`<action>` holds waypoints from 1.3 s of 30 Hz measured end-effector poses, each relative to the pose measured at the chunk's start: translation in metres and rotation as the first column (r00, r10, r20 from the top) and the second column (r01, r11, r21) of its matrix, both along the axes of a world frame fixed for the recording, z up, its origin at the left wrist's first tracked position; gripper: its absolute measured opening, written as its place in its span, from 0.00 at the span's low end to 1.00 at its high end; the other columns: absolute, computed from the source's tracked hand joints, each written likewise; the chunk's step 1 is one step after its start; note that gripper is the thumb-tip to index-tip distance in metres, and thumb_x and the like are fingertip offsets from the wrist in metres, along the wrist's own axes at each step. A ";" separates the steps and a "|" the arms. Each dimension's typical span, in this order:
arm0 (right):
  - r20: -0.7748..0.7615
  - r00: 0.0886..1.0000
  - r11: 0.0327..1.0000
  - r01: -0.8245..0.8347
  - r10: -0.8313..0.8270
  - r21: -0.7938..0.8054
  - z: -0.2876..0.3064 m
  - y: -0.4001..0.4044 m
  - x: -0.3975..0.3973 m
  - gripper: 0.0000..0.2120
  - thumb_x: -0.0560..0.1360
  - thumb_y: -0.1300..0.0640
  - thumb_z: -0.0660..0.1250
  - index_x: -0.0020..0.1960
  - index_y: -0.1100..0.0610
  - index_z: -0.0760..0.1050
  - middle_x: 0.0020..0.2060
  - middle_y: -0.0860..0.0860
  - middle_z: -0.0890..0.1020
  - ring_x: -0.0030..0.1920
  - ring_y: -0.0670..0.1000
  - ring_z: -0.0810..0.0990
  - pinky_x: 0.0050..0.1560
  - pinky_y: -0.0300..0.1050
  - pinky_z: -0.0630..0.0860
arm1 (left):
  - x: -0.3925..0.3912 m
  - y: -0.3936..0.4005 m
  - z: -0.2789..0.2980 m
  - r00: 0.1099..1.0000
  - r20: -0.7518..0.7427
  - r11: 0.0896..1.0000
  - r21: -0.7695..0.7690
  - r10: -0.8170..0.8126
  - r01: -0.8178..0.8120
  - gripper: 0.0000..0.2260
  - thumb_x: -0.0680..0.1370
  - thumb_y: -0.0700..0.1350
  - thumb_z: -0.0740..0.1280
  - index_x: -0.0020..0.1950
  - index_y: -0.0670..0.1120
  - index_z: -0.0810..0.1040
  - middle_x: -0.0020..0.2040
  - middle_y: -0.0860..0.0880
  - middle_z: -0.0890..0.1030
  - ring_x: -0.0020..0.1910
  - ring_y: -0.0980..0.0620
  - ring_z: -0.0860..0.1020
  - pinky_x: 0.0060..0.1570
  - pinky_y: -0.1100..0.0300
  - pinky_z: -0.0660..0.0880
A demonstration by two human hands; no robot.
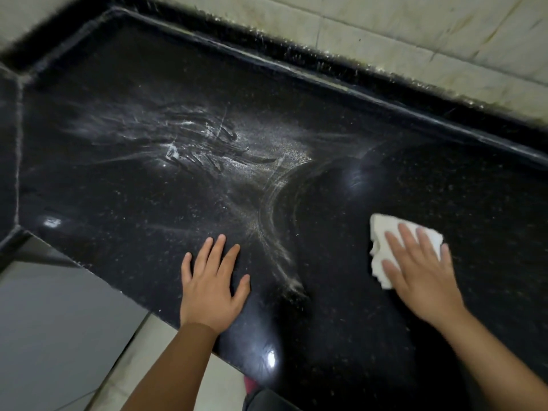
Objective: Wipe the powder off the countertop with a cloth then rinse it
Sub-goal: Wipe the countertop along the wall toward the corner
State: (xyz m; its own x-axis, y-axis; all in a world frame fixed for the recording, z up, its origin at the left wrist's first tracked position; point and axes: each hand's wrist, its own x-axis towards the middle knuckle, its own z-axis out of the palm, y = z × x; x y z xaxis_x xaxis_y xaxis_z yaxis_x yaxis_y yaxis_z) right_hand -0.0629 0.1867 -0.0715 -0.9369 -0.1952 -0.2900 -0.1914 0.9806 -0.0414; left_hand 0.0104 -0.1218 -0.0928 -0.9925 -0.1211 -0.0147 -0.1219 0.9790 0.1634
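A pale tiled wall (415, 28), stained and streaked, is seen behind a raised black ledge (296, 59) at the back. At lower left, light floor tiles (142, 360) and a grey panel (59, 315) are shown. A small red item (250, 384) is glimpsed at the bottom edge.

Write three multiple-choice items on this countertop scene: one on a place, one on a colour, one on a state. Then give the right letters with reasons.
1. Where does most of the white powder lie on the black speckled stone countertop?
A. under the right hand
B. beyond the left hand
C. on the tiled wall

2. What colour is the folded cloth?
A. white
B. blue
C. green

3. How does the left hand lie?
A. gripping the cloth
B. raised in the air
C. flat on the counter

Key: 1 B, the smears spread above the left hand; 2 A, the cloth under the right hand is white; 3 C, its fingers are spread on the stone.
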 end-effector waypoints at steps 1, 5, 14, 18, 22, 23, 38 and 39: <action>0.004 0.997 0.997 0.081 -0.081 -0.005 0.001 -0.006 -0.014 0.35 0.75 0.37 0.34 0.74 0.51 0.58 0.74 0.53 0.59 0.74 0.56 0.55 0.69 0.64 0.54 | 0.000 0.000 0.000 1.000 -0.004 1.000 -0.002 0.002 -0.002 0.24 0.73 0.55 0.54 0.62 0.44 0.75 0.65 0.41 0.73 0.67 0.47 0.60 0.65 0.45 0.52; 0.027 0.968 0.969 0.248 -0.248 -0.010 0.002 -0.060 -0.057 0.26 0.81 0.46 0.43 0.76 0.50 0.44 0.76 0.49 0.43 0.75 0.55 0.41 0.71 0.62 0.40 | 0.000 0.000 -0.001 1.000 -0.005 1.000 -0.021 0.000 0.000 0.25 0.74 0.55 0.54 0.64 0.44 0.74 0.66 0.42 0.73 0.67 0.47 0.60 0.65 0.44 0.54; -0.067 0.984 0.980 -0.173 0.167 -0.097 -0.013 -0.088 0.019 0.27 0.79 0.43 0.38 0.68 0.51 0.66 0.68 0.52 0.71 0.69 0.58 0.64 0.68 0.56 0.50 | 0.001 0.001 0.002 0.999 0.046 0.999 0.019 0.029 -0.030 0.26 0.74 0.57 0.51 0.66 0.45 0.72 0.68 0.43 0.70 0.69 0.45 0.65 0.66 0.41 0.56; -0.007 0.982 0.979 -0.190 0.190 -0.074 -0.011 -0.028 0.050 0.25 0.80 0.42 0.35 0.65 0.48 0.65 0.66 0.49 0.71 0.65 0.53 0.64 0.66 0.53 0.48 | 0.002 0.002 0.003 0.998 0.055 0.999 0.029 0.024 -0.025 0.27 0.74 0.57 0.50 0.67 0.44 0.71 0.69 0.42 0.69 0.69 0.44 0.64 0.66 0.41 0.55; 0.004 1.000 1.000 0.020 -0.020 0.008 -0.001 0.015 0.010 0.30 0.76 0.39 0.39 0.71 0.49 0.63 0.71 0.50 0.67 0.72 0.55 0.60 0.67 0.65 0.58 | 0.002 0.002 0.002 0.999 0.035 0.999 0.034 0.024 -0.025 0.27 0.74 0.56 0.51 0.66 0.44 0.72 0.68 0.42 0.70 0.69 0.45 0.64 0.66 0.42 0.55; 0.032 0.993 0.993 0.116 -0.117 0.015 0.003 0.018 -0.005 0.29 0.76 0.38 0.40 0.74 0.47 0.57 0.75 0.48 0.58 0.75 0.53 0.53 0.70 0.64 0.52 | 0.002 0.003 0.002 0.999 0.031 0.999 0.026 0.020 -0.021 0.26 0.74 0.56 0.52 0.66 0.44 0.73 0.68 0.42 0.71 0.69 0.45 0.64 0.65 0.43 0.56; -0.111 0.952 0.944 -0.299 0.285 -0.138 -0.018 -0.123 0.073 0.25 0.70 0.43 0.52 0.63 0.48 0.74 0.65 0.51 0.74 0.65 0.57 0.66 0.68 0.59 0.46 | 0.002 0.002 0.004 0.998 0.012 0.995 0.078 0.062 -0.063 0.34 0.70 0.62 0.44 0.71 0.48 0.66 0.73 0.48 0.61 0.71 0.56 0.51 0.70 0.50 0.44; -0.124 0.941 0.933 -0.330 0.314 -0.140 -0.023 -0.110 0.092 0.25 0.69 0.42 0.53 0.64 0.47 0.70 0.66 0.50 0.70 0.67 0.57 0.64 0.69 0.58 0.46 | 0.001 0.002 0.005 0.998 0.025 0.995 0.073 0.066 -0.067 0.35 0.70 0.63 0.43 0.71 0.48 0.66 0.74 0.48 0.61 0.71 0.56 0.51 0.70 0.49 0.45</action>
